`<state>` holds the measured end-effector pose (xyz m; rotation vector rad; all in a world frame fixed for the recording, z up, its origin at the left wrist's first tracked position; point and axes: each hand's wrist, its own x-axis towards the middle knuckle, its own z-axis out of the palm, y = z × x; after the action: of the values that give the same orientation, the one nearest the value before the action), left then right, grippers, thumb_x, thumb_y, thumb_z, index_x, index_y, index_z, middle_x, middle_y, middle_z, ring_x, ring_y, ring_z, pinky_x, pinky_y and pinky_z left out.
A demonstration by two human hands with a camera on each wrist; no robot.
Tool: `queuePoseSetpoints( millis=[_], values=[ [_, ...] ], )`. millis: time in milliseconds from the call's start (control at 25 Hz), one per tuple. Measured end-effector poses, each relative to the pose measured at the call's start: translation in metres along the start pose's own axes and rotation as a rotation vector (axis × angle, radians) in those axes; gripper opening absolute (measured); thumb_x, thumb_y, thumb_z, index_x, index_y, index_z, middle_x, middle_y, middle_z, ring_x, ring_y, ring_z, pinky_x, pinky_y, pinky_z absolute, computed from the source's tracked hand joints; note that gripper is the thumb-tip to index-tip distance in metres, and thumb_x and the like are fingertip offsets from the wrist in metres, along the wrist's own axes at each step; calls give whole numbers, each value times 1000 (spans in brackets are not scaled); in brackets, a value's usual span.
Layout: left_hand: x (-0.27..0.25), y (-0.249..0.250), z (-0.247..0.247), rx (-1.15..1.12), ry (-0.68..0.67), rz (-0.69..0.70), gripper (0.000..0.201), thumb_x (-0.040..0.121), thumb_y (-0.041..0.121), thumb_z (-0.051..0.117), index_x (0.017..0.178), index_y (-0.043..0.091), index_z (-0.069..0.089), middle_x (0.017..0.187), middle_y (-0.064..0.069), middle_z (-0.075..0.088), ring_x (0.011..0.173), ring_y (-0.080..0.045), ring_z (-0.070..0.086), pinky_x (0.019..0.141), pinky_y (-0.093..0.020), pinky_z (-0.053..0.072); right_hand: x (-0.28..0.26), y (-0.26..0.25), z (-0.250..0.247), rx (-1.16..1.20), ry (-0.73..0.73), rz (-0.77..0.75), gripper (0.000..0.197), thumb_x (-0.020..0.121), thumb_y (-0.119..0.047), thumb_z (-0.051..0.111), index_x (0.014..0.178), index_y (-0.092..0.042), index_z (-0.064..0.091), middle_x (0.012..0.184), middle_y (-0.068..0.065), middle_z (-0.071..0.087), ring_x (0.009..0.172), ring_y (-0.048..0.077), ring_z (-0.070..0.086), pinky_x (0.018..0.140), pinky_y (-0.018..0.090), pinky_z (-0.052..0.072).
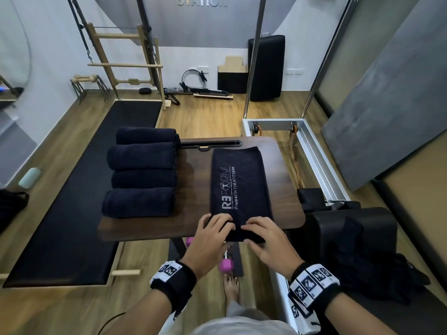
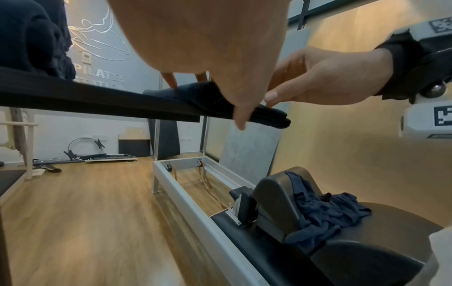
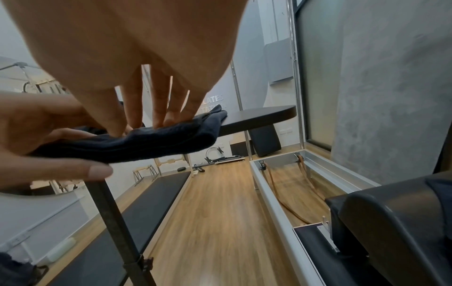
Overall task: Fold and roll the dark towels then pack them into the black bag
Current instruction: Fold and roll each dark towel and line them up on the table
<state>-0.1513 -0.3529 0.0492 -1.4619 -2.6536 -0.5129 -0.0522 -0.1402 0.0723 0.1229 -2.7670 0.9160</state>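
A dark towel folded into a long strip with a white logo lies on the wooden table, its near end overhanging the front edge. My left hand pinches that end, fingers on top and thumb under it. Beside it, my right hand holds the same end, fingers on top and thumb at the edge. Several rolled dark towels lie side by side on the table's left part. A black bag sits on the floor at far left.
Loose dark towels lie heaped on the black padded reformer seat to my right. Its metal frame runs along the table's right side. A pink dumbbell lies under the table. A black mat is on the left.
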Motion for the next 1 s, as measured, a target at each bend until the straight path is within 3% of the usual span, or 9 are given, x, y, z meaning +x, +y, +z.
queuePoseSetpoints(
  millis=[120, 200, 320, 480, 600, 720, 840, 880, 1000],
  values=[
    [-3, -3, -7, 17, 51, -12, 38, 80, 14, 81, 113, 26, 66, 124, 9, 60, 122, -14, 55, 104, -35, 37, -6, -1, -1, -87, -75, 7, 48, 85, -18, 79, 132, -18, 68, 137, 0, 56, 131, 16, 51, 111, 23, 40],
    [-4, -3, -13, 36, 61, -10, 38, 81, 14, 81, 115, 27, 69, 119, 11, 60, 115, -14, 57, 99, -35, 39, -10, -2, -2, -219, -103, -9, 61, 79, -10, 80, 138, -17, 63, 143, 6, 52, 137, 21, 48, 113, 32, 43],
    [0, -2, -19, 32, 72, -71, 24, 92, 21, 75, 113, 31, 69, 111, 17, 62, 106, -13, 56, 92, -36, 42, -13, -2, -2, -366, -50, -42, 72, 71, 8, 78, 138, -14, 64, 137, 12, 56, 130, 28, 55, 102, 40, 53],
    [16, -8, -21, -78, 47, -208, 16, 105, 28, 59, 118, 31, 69, 106, 16, 67, 102, -13, 57, 91, -39, 37, -8, 6, -6, -272, 27, -31, 65, 80, 16, 69, 138, -13, 64, 123, 6, 62, 114, 25, 61, 94, 40, 57],
    [26, -15, -22, -221, 17, -290, 12, 108, 30, 52, 117, 36, 59, 99, 18, 67, 100, -8, 58, 94, -39, 33, 5, 11, -15, -76, 74, 106, 37, 96, 3, 60, 126, -19, 62, 106, 1, 65, 97, 24, 64, 84, 45, 56],
    [35, -22, -24, -308, -2, -393, 10, 108, 27, 50, 106, 35, 57, 91, 19, 68, 94, -7, 62, 96, -39, 34, 13, 13, -14, -69, 131, 19, 12, 101, -13, 62, 112, -13, 69, 103, -1, 65, 96, 22, 64, 81, 46, 57],
    [48, -23, -26, -337, -55, -463, 12, 107, 28, 51, 102, 32, 61, 94, 17, 71, 101, -15, 65, 97, -40, 35, 7, 16, -15, -200, 32, -16, 53, 95, -55, 65, 123, -11, 71, 123, 0, 63, 114, 17, 59, 92, 35, 53],
    [51, -22, -27, -341, -68, -468, 11, 107, 28, 51, 102, 31, 61, 97, 16, 72, 104, -16, 65, 98, -41, 35, 4, 20, -15, -284, 15, -34, 57, 91, -56, 68, 127, -11, 69, 127, 2, 61, 117, 19, 57, 92, 36, 53],
    [59, -20, -28, -351, -100, -489, 11, 107, 28, 51, 103, 30, 60, 106, 13, 74, 109, -18, 65, 99, -42, 36, 1, 29, -19, -389, 68, -112, 39, 85, -13, 82, 123, -14, 74, 117, 2, 62, 109, 24, 60, 80, 40, 53]
  ],
)
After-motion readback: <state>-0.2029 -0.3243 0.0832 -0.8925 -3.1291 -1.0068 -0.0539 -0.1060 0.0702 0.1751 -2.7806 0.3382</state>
